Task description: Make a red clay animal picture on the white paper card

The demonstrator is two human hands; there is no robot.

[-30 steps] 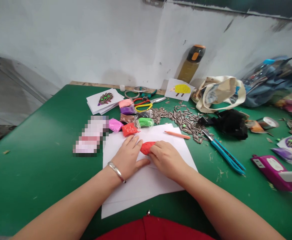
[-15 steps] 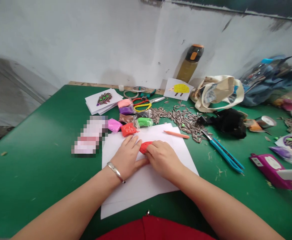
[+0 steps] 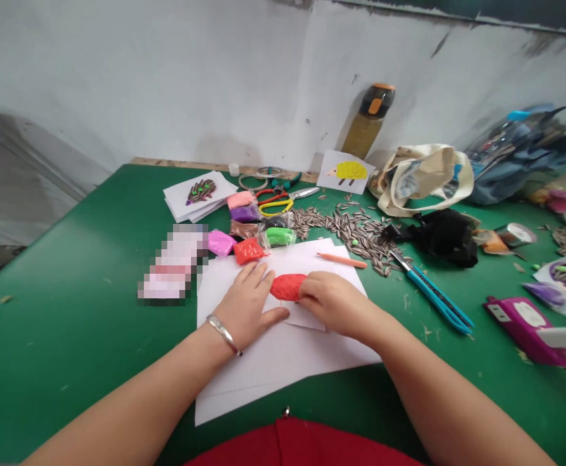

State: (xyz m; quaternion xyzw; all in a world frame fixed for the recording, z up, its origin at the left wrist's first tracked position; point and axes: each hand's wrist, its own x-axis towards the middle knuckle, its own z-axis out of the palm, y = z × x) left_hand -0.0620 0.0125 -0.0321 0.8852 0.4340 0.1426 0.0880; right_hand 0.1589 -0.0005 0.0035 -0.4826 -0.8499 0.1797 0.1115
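Note:
A flattened oval of red modelling clay (image 3: 286,287) lies on a small white sheet, which rests on larger white paper (image 3: 263,375). My left hand (image 3: 250,299), a silver bangle at its wrist, lies flat with its fingers and thumb spread, just left of the clay. At the clay's right end my right hand (image 3: 334,301) has its fingers curled and pressed together on the edge; the fingertips are partly hidden. Beyond the hands lie a red clay packet (image 3: 250,250), a green clay packet (image 3: 279,237) and an orange pencil (image 3: 341,261).
Sunflower seeds (image 3: 355,230) are scattered behind the paper, near yellow-handled scissors (image 3: 277,207). A blue utility knife (image 3: 438,301) lies to the right, with a magenta device (image 3: 530,330) beyond it. A bottle (image 3: 367,123) leans at the wall. A blurred-out phone-like object (image 3: 173,265) sits left.
My right hand has shifted right along the clay, uncovering more of the red oval and the small sheet under it. My left hand stays almost in place.

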